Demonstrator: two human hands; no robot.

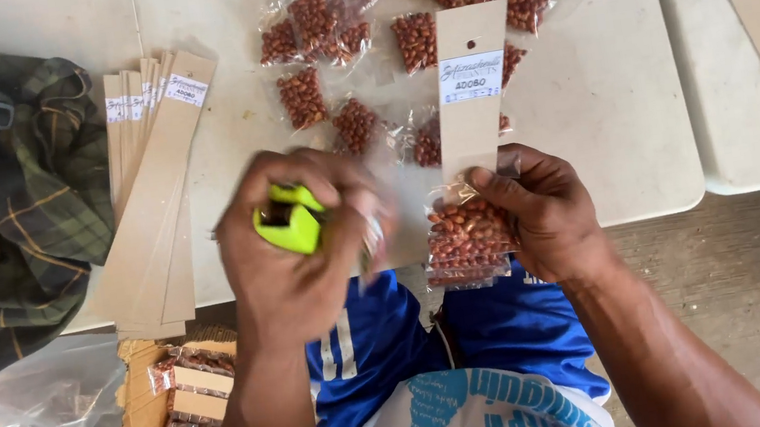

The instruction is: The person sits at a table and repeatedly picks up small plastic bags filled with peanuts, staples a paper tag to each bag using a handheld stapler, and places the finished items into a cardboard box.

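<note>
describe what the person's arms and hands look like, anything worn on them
Both arms are bare from the lower edge of the picture up to the hands: no sleeves, gloves, watch or bracelets show. No rings can be made out on the left hand, which is motion-blurred, or on the right hand. Nails look short.

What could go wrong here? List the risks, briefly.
1. The left hand brings a green stapler close to the right hand, whose fingers pinch the card strip and peanut packets; a staple might catch a finger.
2. The packets hang past the table edge and could drop on the floor.
3. A staple set too low might pierce a packet and spill peanuts.
</note>
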